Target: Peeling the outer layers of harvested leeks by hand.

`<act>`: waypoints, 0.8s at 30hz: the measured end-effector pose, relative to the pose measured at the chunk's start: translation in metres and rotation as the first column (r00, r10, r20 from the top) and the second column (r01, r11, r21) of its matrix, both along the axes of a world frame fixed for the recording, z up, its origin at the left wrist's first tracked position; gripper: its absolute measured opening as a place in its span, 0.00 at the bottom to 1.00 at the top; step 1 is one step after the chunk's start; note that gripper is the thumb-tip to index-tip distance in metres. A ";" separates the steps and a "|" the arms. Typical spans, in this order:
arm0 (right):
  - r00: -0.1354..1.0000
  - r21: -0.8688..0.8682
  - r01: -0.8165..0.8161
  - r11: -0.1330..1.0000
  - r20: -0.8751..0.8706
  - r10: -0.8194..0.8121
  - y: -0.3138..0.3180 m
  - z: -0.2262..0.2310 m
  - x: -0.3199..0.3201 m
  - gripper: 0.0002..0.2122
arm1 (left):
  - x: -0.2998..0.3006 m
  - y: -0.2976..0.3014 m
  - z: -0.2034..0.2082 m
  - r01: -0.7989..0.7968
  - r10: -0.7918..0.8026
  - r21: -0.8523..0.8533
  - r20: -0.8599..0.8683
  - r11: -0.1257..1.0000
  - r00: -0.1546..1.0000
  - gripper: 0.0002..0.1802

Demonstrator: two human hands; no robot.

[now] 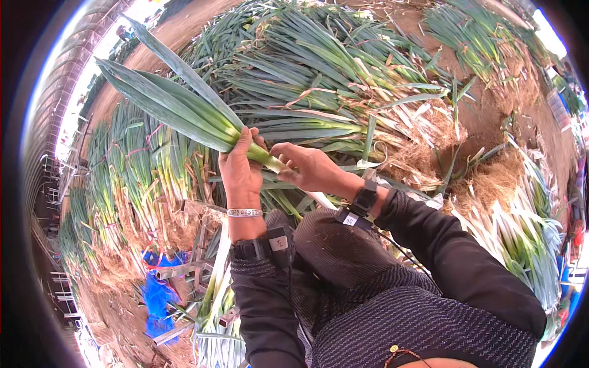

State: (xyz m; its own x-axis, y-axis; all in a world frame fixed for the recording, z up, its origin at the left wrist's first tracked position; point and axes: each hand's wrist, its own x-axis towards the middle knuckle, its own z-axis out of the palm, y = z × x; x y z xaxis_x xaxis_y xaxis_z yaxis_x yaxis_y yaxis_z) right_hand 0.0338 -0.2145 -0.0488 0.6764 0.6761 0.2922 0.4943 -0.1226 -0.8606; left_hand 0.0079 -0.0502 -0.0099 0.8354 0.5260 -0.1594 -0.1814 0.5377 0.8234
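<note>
A leek [169, 101] with broad green leaves is held up in front of me, its leaves pointing to the far left and its pale stalk toward the right. My left hand [241, 172] wraps round the stalk just below where the leaves fan out. Lower on the same stalk, the fingers of my right hand [316, 172] pinch its pale part; the stalk's very end is partly hidden by those fingers. A large heap of leeks [288, 55] lies right behind both hands, with leaves to the left and roots to the right.
Bundled leeks [144, 165] stand in rows at the left. Cleaned white-stalked leeks [503, 227] lie at the right beside brown roots [491, 181]. Near my left forearm are a wooden frame [199, 257], blue plastic [158, 300] and more leeks [218, 343]. Another pile [478, 37] lies far right.
</note>
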 end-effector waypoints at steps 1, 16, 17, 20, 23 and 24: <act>1.000 -0.001 -0.004 1.000 -0.002 0.004 0.001 -0.001 -0.001 0.21 | -0.001 0.002 -0.002 0.014 -0.013 -0.025 0.030 1.000 0.999 0.14; 0.986 0.186 0.096 0.978 0.120 -0.119 0.011 0.004 0.010 0.11 | 0.009 -0.001 0.006 0.120 -0.105 -0.089 0.158 0.989 0.982 0.16; 0.978 0.193 0.047 0.980 0.193 -0.085 0.011 0.002 0.012 0.13 | 0.008 0.000 0.007 0.119 -0.104 -0.088 0.158 0.989 0.982 0.16; 0.955 0.200 -0.014 0.980 0.294 -0.046 0.008 0.001 0.017 0.16 | 0.007 0.002 0.008 0.167 -0.134 -0.140 0.218 0.976 0.967 0.16; 0.957 0.216 0.019 0.976 0.280 -0.080 0.008 0.006 0.012 0.16 | 0.008 0.003 0.008 0.173 -0.132 -0.153 0.248 0.973 0.960 0.15; 0.964 0.229 0.064 0.971 0.236 -0.119 0.008 0.009 0.010 0.16 | 0.007 0.003 0.008 0.174 -0.126 -0.176 0.254 0.969 0.959 0.16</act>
State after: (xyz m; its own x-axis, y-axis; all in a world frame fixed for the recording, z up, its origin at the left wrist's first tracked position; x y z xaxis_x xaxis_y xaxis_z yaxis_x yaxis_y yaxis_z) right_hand 0.0435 -0.2061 -0.0402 0.6203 0.5163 0.5906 0.6899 -0.0008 -0.7239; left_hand 0.0150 -0.0468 -0.0019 0.9282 0.3707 -0.0317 -0.2652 0.7191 0.6423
